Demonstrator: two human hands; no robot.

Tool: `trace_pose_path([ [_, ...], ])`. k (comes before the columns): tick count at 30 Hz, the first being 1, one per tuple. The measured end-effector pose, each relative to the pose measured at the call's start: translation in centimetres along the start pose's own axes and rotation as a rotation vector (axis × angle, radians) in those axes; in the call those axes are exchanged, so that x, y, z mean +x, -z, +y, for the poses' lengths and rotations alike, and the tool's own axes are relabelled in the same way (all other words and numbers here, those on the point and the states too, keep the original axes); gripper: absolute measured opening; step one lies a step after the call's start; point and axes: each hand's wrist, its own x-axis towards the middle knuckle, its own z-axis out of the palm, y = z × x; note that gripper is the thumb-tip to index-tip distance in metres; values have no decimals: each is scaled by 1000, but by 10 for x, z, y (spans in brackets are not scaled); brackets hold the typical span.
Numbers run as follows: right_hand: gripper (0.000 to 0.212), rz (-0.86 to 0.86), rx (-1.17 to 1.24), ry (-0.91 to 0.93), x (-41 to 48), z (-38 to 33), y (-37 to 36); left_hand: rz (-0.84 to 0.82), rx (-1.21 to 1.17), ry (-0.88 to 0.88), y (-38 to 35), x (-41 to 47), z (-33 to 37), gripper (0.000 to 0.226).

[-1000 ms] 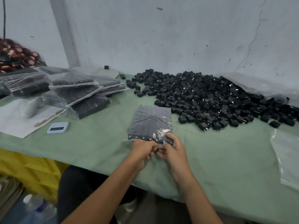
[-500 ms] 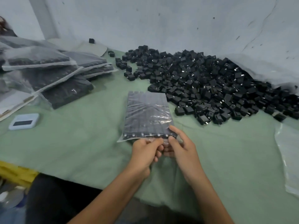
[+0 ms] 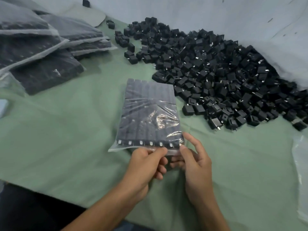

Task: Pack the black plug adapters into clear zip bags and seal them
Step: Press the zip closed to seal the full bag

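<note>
A clear zip bag [image 3: 150, 114] filled with neat rows of black plug adapters lies flat on the green table cover [image 3: 66, 130], its zip edge toward me. My left hand [image 3: 146, 162] pinches the zip strip near its middle between thumb and fingers. My right hand [image 3: 195, 160] pinches the strip at its right end, with the index finger raised along the bag's corner. A large loose heap of black plug adapters [image 3: 216, 72] spreads over the table beyond and to the right of the bag.
Several filled zip bags [image 3: 41, 52] are stacked at the far left. An empty clear bag [image 3: 300, 172] lies at the right edge. A pale blue device [image 3: 3, 107] shows at the left edge. A white wall runs behind the heap.
The camera has tilted down and moved closer, so the bag looks bigger. Both hands stay on the zip edge; my left thumb has slid a little along the strip.
</note>
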Motion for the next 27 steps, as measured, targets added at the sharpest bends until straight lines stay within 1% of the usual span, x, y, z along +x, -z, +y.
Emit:
trace_pose_path([
  [4,36,-6,-8,0,-1,-1,0,-20,-6,18,-1,0,3,25],
  [9,36,-21,0,-8,-2,-3,-1,-1,-100,90,-9,-3,5,22],
  [12,36,-31,18,-23,-2,-5,0,-9,-77,77,-13,-5,5,22],
  [17,32,-29,78,-55,-4,-9,-1,14,-33,-12,-17,-6,3,29],
  [21,37,-43,109,-77,-6,-11,-2,23,-41,-30,-17,-6,0,29],
  [24,42,-24,92,-68,-6,-10,0,-23,-29,11,-11,-6,2,28],
  [27,44,-8,84,-71,-5,-9,0,-16,-32,46,-1,-4,6,24],
])
